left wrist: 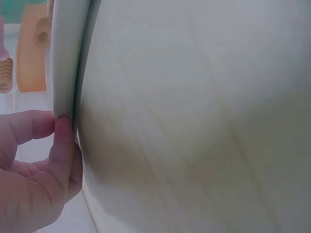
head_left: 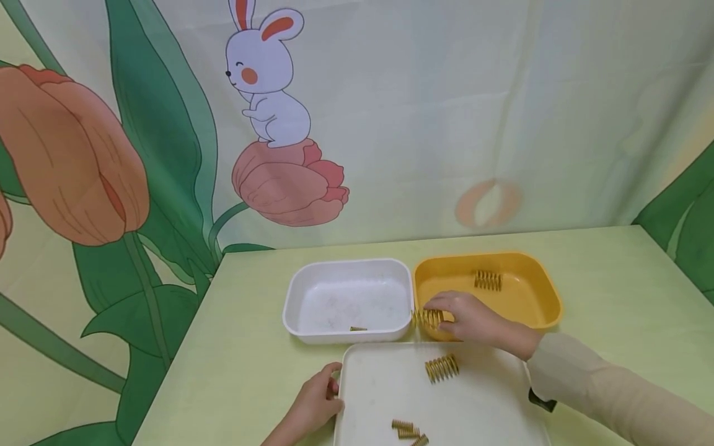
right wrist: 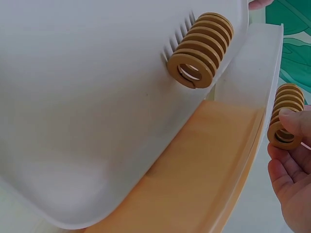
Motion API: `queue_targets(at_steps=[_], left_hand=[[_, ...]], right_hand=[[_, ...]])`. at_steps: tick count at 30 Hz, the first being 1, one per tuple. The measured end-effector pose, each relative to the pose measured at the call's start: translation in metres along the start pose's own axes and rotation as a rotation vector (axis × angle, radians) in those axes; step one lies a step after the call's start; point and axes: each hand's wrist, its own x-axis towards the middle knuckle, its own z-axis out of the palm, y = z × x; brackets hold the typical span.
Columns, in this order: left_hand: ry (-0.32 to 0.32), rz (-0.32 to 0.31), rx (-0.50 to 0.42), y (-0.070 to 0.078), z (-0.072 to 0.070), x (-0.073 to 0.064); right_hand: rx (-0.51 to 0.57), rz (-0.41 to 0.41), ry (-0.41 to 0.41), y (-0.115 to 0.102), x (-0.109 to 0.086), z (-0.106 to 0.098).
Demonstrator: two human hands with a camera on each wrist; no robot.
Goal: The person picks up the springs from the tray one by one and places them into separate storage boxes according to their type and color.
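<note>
My right hand (head_left: 467, 317) pinches a large yellow coil spring (head_left: 429, 318) over the near left corner of the yellow bin (head_left: 549, 291). In the right wrist view the thumb and fingers grip this spring (right wrist: 288, 99) on its sides. Another large spring (head_left: 442, 368) lies on the white tray (head_left: 474, 409), just in front of the bins. Several small springs (head_left: 406, 430) are grouped nearer on the tray. My left hand (head_left: 313, 399) holds the tray's left edge; in the left wrist view, thumb and fingers (left wrist: 62, 145) pinch the rim (left wrist: 68, 58).
One large spring (head_left: 488, 280) lies in the yellow bin. Left of it stands the white bin (head_left: 348, 337), with a small spring (head_left: 359, 329) near its front wall. The bins stand side by side behind the tray. A printed curtain (head_left: 401, 124) hangs behind the table.
</note>
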Motion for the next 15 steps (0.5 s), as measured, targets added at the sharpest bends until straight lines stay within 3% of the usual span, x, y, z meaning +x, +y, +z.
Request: queue_targets(at_steps=[15], left_hand=[[0.001, -0.009, -0.002, 0.0012, 0.0005, 0.0005]], right_hand=[[0.031, 0.051, 0.004, 0.0021, 0.0013, -0.0041]])
